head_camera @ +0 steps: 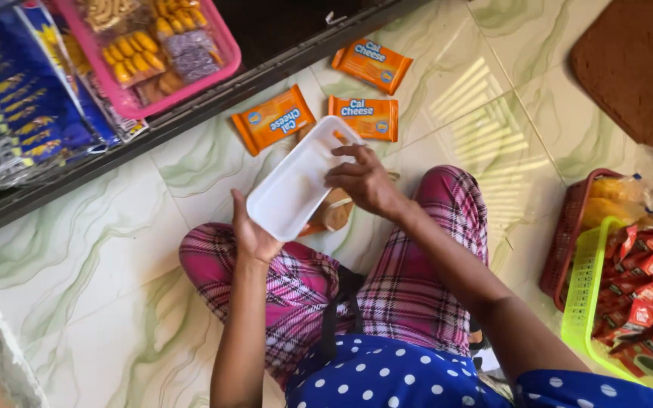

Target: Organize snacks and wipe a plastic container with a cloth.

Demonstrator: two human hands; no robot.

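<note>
I sit cross-legged on a tiled floor in pink plaid trousers. My left hand (252, 233) holds a white rectangular plastic tray (296, 181) from below at its near end. My right hand (364, 180) rests on the tray's right edge, fingers curled over the rim. The tray is tilted and looks empty. Just past it on the floor lie three orange snack packets (273, 119), (364, 117), (372, 65). A brownish round object (334, 213) sits under my right hand, partly hidden by the tray.
A pink tray (224, 41) of small wrapped snacks and blue packets (17, 98) sit on a dark shelf at top left. At right, a lime-green basket (580, 295) holds several red sachets, beside a red-brown basket (564, 234) with yellow bags. A brown mat (636, 68) lies top right.
</note>
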